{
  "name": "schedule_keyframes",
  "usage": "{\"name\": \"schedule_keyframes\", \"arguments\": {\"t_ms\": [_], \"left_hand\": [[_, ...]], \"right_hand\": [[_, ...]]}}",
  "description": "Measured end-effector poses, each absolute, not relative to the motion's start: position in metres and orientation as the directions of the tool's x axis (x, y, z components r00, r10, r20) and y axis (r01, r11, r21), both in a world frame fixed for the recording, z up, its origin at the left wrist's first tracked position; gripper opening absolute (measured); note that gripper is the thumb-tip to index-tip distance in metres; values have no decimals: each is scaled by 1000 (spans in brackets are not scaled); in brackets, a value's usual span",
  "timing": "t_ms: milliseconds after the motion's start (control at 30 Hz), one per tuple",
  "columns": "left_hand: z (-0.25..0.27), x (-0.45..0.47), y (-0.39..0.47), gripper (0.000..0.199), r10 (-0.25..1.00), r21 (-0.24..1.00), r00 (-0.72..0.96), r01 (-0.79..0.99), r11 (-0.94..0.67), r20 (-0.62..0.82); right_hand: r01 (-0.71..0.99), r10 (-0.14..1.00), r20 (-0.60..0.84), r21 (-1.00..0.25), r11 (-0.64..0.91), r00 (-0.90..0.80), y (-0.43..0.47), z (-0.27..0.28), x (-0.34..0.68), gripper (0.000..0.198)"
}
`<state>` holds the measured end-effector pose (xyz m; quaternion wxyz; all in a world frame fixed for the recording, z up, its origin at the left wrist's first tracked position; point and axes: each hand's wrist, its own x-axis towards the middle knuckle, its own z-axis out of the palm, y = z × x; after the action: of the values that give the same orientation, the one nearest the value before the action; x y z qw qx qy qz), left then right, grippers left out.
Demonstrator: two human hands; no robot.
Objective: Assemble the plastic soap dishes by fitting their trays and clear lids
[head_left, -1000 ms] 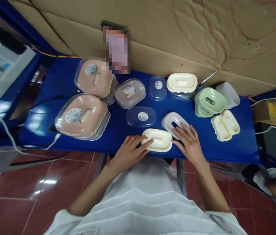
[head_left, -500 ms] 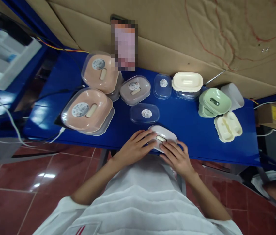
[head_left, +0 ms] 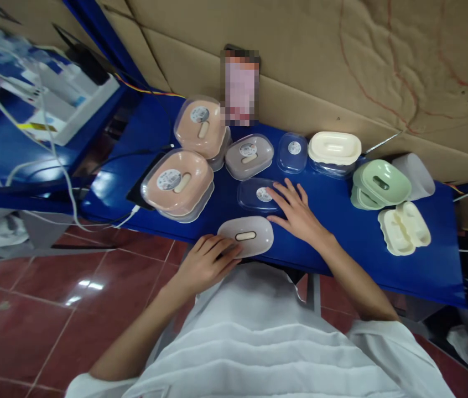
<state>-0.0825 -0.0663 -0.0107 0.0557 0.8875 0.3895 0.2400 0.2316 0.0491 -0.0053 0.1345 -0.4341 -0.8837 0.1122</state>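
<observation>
**Soap dishes on a blue table: labels and counts**

Left hand (head_left: 203,262) rests at the near table edge, fingers loosely spread, fingertips touching the left end of a pale grey soap dish (head_left: 245,236). The dish lies flat at the near edge of the blue table (head_left: 342,243), slot in its top facing up. The hand presses rather than clasps.

Right hand (head_left: 296,213) lies further in, fingers fanned wide, fingertips on a clear lid (head_left: 256,194) just behind the grey dish. Nothing is gripped.

Labels: round white stickers sit on five pieces, namely the clear lid under the right hand, a smaller clear lid (head_left: 292,151) at the back, a taupe boxed dish (head_left: 249,156), and two large pink boxed dishes (head_left: 178,182) (head_left: 201,127). The print on all stickers is too small to read. No brand name is legible.

Counts:
- Pink boxed dishes: two, left side, one behind the other.
- Taupe boxed dish: one.
- Loose clear lids: two.
- Cream dish on a clear base (head_left: 334,149): one, back row.
- Green dishes (head_left: 379,185): a stack of at least two; exact number cannot be told.
- Cream trays (head_left: 404,228): two, nested askew, right side.
- White tub (head_left: 414,174): one, tipped on its side behind the green stack.

A pixelated upright panel (head_left: 240,85) leans on the cardboard wall (head_left: 342,66) behind the table.
</observation>
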Motion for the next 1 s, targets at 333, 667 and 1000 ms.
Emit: {"name": "schedule_keyframes", "arguments": {"t_ms": [333, 667, 1000], "left_hand": [[-33, -63, -41, 65, 738, 382, 378, 673, -633, 559], [-23, -57, -14, 60, 746, 433, 497, 610, -664, 444], [-26, -52, -18, 58, 733, 425, 472, 605, -673, 490]], "right_hand": [[632, 777, 193, -482, 607, -599, -5, 13, 255, 60], [654, 702, 169, -265, 708, -692, -4, 0, 236, 75], [575, 598, 314, -173, 800, -738, 0, -12, 250, 97]]}}
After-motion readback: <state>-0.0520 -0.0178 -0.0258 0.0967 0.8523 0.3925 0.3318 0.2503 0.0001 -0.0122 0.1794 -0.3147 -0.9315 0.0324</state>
